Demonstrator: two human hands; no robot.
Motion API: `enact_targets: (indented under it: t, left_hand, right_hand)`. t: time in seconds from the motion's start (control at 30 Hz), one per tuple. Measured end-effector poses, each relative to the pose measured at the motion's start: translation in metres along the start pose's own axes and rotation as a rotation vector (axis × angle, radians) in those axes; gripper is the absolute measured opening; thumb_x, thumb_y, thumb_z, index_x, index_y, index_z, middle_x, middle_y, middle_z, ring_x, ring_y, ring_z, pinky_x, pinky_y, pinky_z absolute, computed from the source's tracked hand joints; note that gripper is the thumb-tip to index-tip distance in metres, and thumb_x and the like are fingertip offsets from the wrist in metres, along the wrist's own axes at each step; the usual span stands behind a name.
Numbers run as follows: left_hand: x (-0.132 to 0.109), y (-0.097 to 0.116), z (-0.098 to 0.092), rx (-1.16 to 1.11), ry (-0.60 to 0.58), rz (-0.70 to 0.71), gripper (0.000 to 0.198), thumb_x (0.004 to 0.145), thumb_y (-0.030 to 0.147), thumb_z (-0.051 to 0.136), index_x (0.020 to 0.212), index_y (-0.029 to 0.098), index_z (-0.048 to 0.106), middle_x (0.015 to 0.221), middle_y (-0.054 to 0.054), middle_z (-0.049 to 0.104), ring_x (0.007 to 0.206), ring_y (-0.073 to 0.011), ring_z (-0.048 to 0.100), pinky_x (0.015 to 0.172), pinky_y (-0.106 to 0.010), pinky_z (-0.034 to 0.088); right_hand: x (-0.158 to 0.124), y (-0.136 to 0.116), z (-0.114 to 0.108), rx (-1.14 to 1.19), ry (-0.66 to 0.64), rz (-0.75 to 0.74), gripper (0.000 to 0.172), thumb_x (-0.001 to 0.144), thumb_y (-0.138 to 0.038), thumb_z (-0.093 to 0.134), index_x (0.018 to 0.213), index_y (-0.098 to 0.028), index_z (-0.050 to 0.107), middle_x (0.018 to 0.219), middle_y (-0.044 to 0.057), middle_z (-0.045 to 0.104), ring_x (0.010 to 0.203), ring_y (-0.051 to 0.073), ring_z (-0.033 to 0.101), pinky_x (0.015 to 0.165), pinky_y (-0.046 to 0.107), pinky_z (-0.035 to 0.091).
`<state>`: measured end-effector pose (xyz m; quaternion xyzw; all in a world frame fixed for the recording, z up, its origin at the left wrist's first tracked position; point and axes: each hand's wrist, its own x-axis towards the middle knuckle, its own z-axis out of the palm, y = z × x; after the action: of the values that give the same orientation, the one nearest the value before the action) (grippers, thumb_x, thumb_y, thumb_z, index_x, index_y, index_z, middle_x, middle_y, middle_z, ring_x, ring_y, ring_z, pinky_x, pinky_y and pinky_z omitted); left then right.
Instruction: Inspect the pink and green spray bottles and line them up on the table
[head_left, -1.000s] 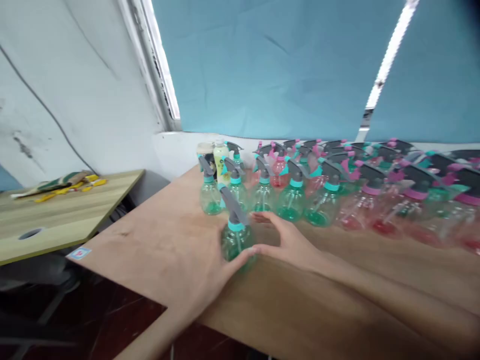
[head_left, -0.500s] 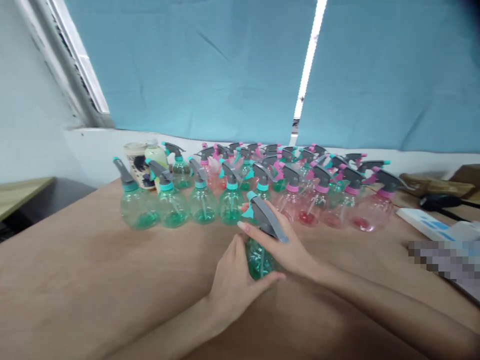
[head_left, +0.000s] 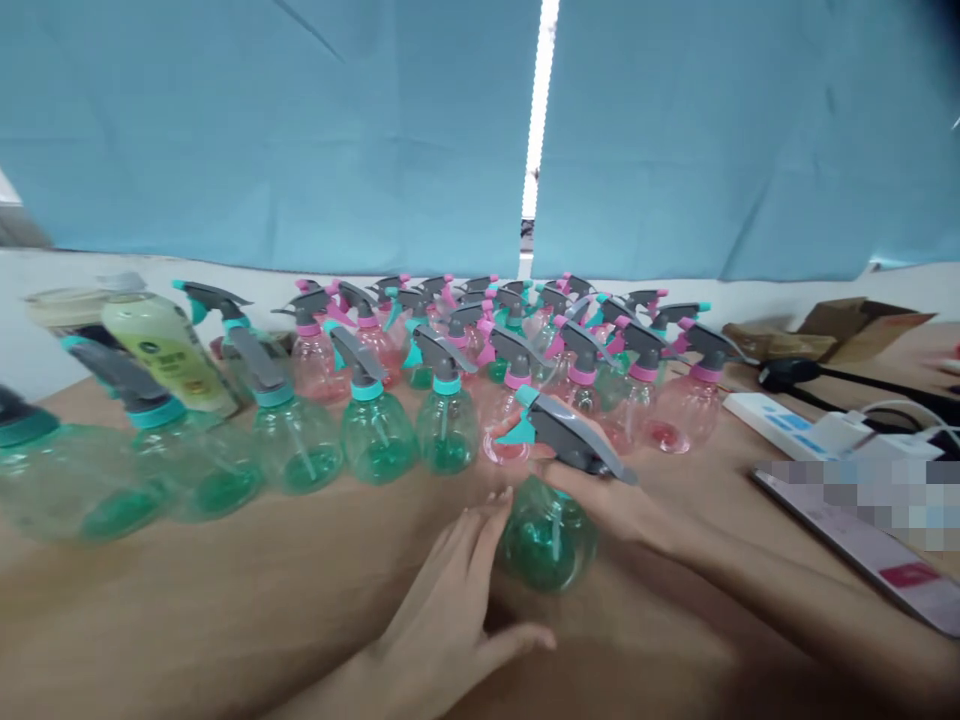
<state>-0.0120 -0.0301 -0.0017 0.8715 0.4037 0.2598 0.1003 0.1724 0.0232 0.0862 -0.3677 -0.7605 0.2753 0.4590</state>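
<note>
A green see-through spray bottle (head_left: 551, 545) with a grey and teal trigger head is in front of me, slightly tilted. My right hand (head_left: 585, 490) is closed round its neck below the spray head; part of the fingers is hidden behind it. My left hand (head_left: 454, 590) is open beside the bottle's left side, thumb apart from the fingers, with a gap to the bottle at the palm. Behind stand green spray bottles (head_left: 379, 440) with teal collars and pink spray bottles (head_left: 682, 410) with pink collars, several of each, in rows.
At the left back stand a yellow-green labelled bottle (head_left: 169, 340) and a patterned cup (head_left: 71, 310). On the right lie a white power strip (head_left: 776, 425) with plugs and cables, a flat phone-like device (head_left: 847, 545) and a brown cardboard box (head_left: 862, 325). A blue curtain (head_left: 300, 150) hangs behind.
My left hand has let go of the bottle and opened beside it. My right hand still holds it at the neck. The view has turned right and come closer to the rows.
</note>
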Motion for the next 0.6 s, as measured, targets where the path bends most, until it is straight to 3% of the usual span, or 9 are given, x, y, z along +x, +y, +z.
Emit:
enact_targets:
  t: [0.2,0.43,0.6]
  left_hand:
    - [-0.0051,-0.0048,0.0063,0.13,-0.065,0.002,0.089,0.088,0.05,0.06,0.152,0.022,0.005,0.148,-0.018,0.036,0.132,-0.0364,0.038,0.102,-0.056,0.037]
    - [-0.0035,-0.0043,0.007,0.195,-0.116,0.006,0.079,0.089,0.047,0.058,0.15,0.014,0.02,0.149,-0.019,0.034,0.135,-0.0339,0.035,0.105,-0.054,0.035]
    - [-0.0027,-0.0033,0.0067,0.209,-0.14,-0.011,0.075,0.09,0.049,0.056,0.148,0.014,0.025,0.148,-0.019,0.034,0.135,-0.034,0.034,0.105,-0.054,0.035]
  right_hand:
    - [0.0015,0.0037,-0.0077,0.076,-0.064,-0.007,0.008,0.068,-0.02,0.045,0.072,-0.026,0.042,0.061,-0.003,0.04,0.05,0.012,0.034,0.043,0.025,0.031]
    - [0.0034,0.0022,-0.0103,0.097,-0.084,-0.029,0.013,0.066,-0.015,0.044,0.067,-0.025,0.036,0.058,-0.005,0.036,0.047,0.011,0.028,0.042,0.024,0.03]
    - [0.005,-0.0005,-0.0117,0.153,-0.096,-0.036,0.017,0.063,-0.011,0.044,0.064,-0.025,0.035,0.06,-0.005,0.041,0.048,0.01,0.035,0.046,0.025,0.035]
